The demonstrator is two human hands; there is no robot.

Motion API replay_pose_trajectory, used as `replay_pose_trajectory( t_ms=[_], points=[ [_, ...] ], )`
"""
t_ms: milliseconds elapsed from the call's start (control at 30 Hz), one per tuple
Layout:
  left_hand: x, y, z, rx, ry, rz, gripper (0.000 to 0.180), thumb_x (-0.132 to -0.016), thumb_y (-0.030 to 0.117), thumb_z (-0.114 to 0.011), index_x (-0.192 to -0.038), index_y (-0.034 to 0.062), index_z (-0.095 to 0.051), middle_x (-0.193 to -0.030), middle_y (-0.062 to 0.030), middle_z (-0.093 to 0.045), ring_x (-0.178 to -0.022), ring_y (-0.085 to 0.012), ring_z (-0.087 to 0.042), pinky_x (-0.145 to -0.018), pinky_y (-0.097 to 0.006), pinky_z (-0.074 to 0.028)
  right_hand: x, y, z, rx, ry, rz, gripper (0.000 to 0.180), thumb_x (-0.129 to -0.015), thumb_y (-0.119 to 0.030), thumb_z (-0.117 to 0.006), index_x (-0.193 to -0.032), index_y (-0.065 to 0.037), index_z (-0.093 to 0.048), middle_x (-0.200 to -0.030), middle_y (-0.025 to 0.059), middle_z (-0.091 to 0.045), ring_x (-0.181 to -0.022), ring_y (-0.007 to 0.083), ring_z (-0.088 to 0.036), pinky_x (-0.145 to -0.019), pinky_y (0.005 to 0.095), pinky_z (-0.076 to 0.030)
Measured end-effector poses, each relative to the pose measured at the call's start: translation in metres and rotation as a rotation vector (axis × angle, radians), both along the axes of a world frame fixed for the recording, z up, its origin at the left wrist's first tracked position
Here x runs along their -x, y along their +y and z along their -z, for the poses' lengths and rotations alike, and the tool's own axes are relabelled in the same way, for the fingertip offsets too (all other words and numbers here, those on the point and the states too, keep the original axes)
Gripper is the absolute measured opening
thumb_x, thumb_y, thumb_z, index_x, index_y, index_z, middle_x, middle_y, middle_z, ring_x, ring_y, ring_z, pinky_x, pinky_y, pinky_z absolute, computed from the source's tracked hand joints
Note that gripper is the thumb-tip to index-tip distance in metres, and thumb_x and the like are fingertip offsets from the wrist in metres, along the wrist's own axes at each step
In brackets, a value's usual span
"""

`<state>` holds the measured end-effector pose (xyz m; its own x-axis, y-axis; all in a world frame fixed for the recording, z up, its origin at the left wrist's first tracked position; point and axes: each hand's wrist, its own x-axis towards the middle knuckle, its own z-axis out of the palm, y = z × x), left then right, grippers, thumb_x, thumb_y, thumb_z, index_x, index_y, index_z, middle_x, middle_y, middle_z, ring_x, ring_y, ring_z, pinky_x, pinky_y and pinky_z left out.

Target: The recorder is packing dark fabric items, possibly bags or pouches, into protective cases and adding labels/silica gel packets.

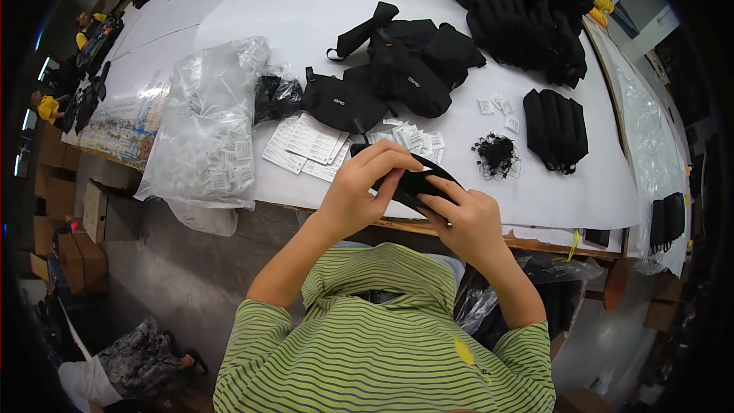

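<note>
Both hands are at the table's front edge, holding a black fabric pouch (411, 186) between them. My left hand (358, 190) is closed on its left end, fingers over the top and thumb beneath. My right hand (468, 222) pinches the right side, fingertips on the black fabric. Just beyond lie small white packets (409, 136) in a loose heap and printed white cards (306, 140). Several black pouches (413, 76) are piled farther back. To the right sits a tangle of thin black cords (495, 155).
A clear plastic bag (202, 130) of white packets stands on the left, beside a smaller bag of black items (277, 97). Stacked black pouches (556, 130) lie at right, with a larger pile (527, 23) behind. Cardboard boxes (82, 260) stand on the floor; a person (141, 363) is at lower left.
</note>
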<state>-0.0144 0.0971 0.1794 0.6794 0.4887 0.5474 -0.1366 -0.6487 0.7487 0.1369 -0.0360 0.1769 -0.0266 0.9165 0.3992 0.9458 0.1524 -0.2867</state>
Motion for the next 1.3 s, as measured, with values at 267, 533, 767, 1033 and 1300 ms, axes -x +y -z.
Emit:
replay_pose_trajectory(
  t_ms=[267,533,767,1033,1300],
  points=[
    [-0.001,-0.001,0.0,-0.116,0.024,-0.152,0.022,-0.076,0.001,-0.066,-0.098,0.0031,-0.061,-0.102,-0.0101,-0.06,-0.099,-0.0236,-0.054,-0.086,-0.032,-0.042,-0.003,0.001,-0.001,0.006,0.05,0.051,0.019,-0.067,-0.011,-0.072,-0.086,-0.01,-0.068,-0.098,0.0033,-0.065,-0.054,0.0202,-0.056,-0.051,0.0298,-0.045],
    [0.003,-0.023,0.071,1.419,-0.487,0.216,0.061,-0.078,0.014,-0.071,-0.129,0.0017,-0.038,-0.105,-0.0044,-0.058,-0.1,-0.0142,-0.055,-0.087,-0.03,-0.043,0.012,0.011,-0.008,-0.168,0.495,0.12,0.02,-0.068,-0.01,-0.076,-0.086,-0.008,-0.07,-0.07,0.0029,-0.056,-0.048,0.0143,-0.052,-0.042,0.0253,-0.039],
    [-0.007,-0.028,0.042,1.389,-0.415,-0.122,0.037,-0.078,0.008,-0.07,-0.111,0.0021,-0.053,-0.105,-0.0069,-0.06,-0.097,-0.0183,-0.059,-0.084,-0.031,-0.048,0.029,0.007,0.018,-0.197,1.005,0.332,0.018,-0.088,-0.016,-0.062,-0.077,-0.002,-0.055,-0.061,-0.0033,-0.047,-0.053,0.0021,-0.038,-0.046,0.0177,-0.028],
    [-0.007,-0.026,0.043,1.387,-0.146,0.039,0.04,-0.073,0.01,-0.074,-0.105,-0.0049,-0.056,-0.093,-0.0104,-0.063,-0.08,-0.0163,-0.063,-0.072,-0.027,-0.053,0.007,0.014,0.044,0.01,1.42,0.085,0.044,-0.098,-0.031,-0.04,-0.117,0.005,-0.054,-0.097,0.007,-0.06,-0.072,0.0062,-0.048,-0.068,0.0199,-0.04],
    [-0.009,-0.041,0.042,1.385,0.041,0.184,0.041,-0.073,0.011,-0.074,-0.107,-0.0042,-0.056,-0.092,-0.0101,-0.064,-0.08,-0.016,-0.063,-0.071,-0.027,-0.053,-0.006,0.026,0.028,-0.438,0.93,0.368,0.011,-0.075,-0.001,-0.069,-0.085,-0.003,-0.065,-0.078,0.0019,-0.061,-0.064,0.0067,-0.052,-0.062,0.0197,-0.04]
  ],
)
